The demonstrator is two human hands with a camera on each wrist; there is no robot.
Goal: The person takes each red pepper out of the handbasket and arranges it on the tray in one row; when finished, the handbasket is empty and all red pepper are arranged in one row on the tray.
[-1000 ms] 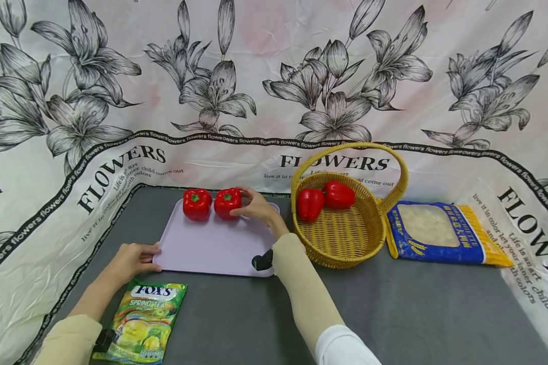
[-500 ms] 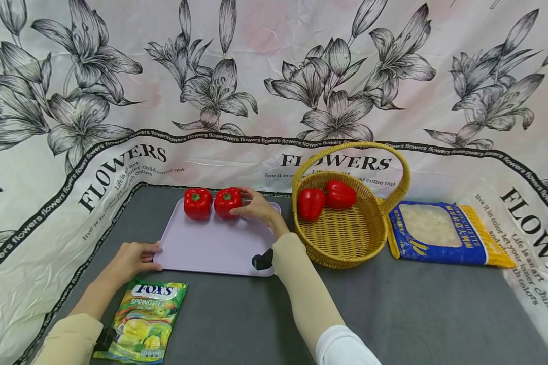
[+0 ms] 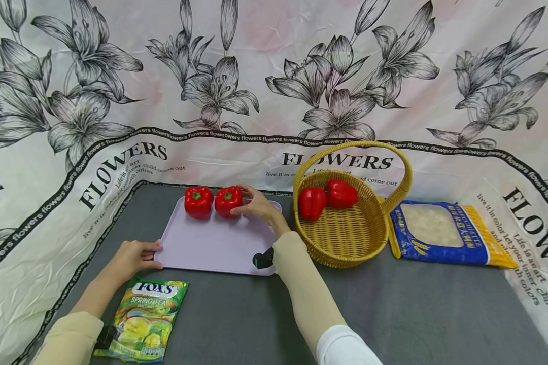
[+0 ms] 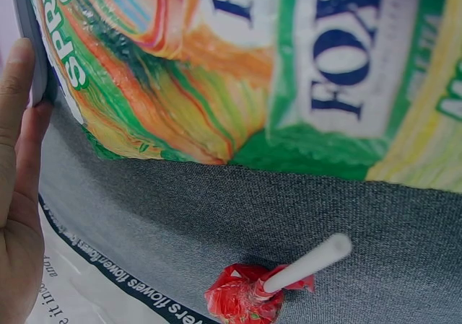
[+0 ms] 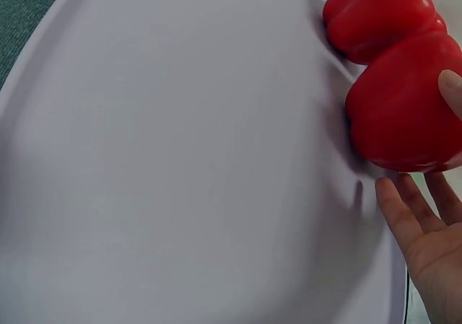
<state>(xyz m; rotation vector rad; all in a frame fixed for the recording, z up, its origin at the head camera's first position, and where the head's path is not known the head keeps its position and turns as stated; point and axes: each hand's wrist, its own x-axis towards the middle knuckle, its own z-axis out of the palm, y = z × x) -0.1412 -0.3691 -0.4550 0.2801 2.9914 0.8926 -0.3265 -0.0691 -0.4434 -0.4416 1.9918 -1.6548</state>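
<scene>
Two red bell peppers stand stem up at the back of a lilac tray. My right hand holds the right bell pepper, thumb and fingers spread to either side of it. In the right wrist view the thumb lies against that pepper, and the fingertips are right at its underside. The other bell pepper stands close beside it on the left. My left hand pinches the tray's left edge near the front corner. The left wrist view shows its fingers at the tray rim.
A yellow wicker basket with two more red peppers stands right of the tray. Beyond it lies a blue and yellow pasta bag. A green candy bag lies before the tray. The left wrist view shows a red-wrapped lollipop.
The head view has shifted very slightly. Both hands, the tray and the peppers keep their places relative to one another.
</scene>
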